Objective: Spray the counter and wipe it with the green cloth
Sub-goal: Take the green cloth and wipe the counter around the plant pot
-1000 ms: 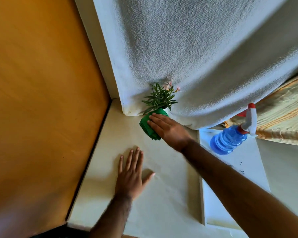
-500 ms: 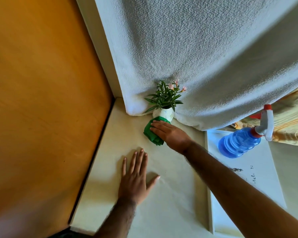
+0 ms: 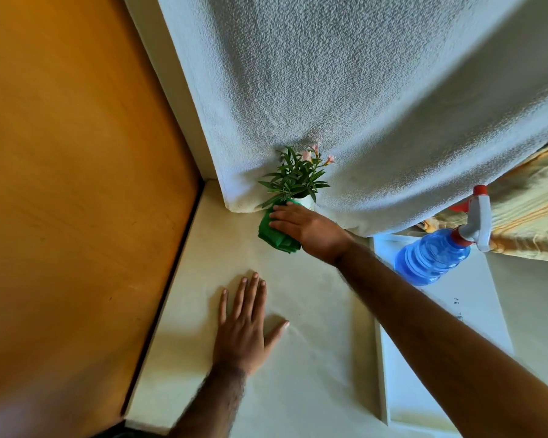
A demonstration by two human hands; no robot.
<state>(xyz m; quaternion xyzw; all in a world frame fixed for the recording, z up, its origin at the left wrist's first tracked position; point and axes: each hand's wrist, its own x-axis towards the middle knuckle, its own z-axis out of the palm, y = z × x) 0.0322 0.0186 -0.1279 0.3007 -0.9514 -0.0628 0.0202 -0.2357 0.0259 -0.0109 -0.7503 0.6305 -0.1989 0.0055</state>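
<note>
My right hand [image 3: 307, 229] presses the folded green cloth [image 3: 274, 237] flat on the cream counter [image 3: 317, 311], right in front of the small potted plant at the back. The cloth shows only at the hand's left side; the rest lies under my palm. My left hand [image 3: 242, 330] rests flat on the counter nearer to me, fingers spread, holding nothing. The blue spray bottle [image 3: 434, 259] with a white and red trigger head stands to the right on a white board, apart from both hands.
A potted plant [image 3: 296, 178] with pink flowers stands against a hanging white towel [image 3: 361, 105]. An orange wooden panel [image 3: 70, 184] borders the counter's left edge. The white board [image 3: 424, 368] lies right of the counter, a striped yellow cloth [image 3: 529, 213] behind the bottle.
My right hand has slid the green cloth back towards the plant pot after drawing it slightly nearer half a second ago. My left hand has stayed flat in place.
</note>
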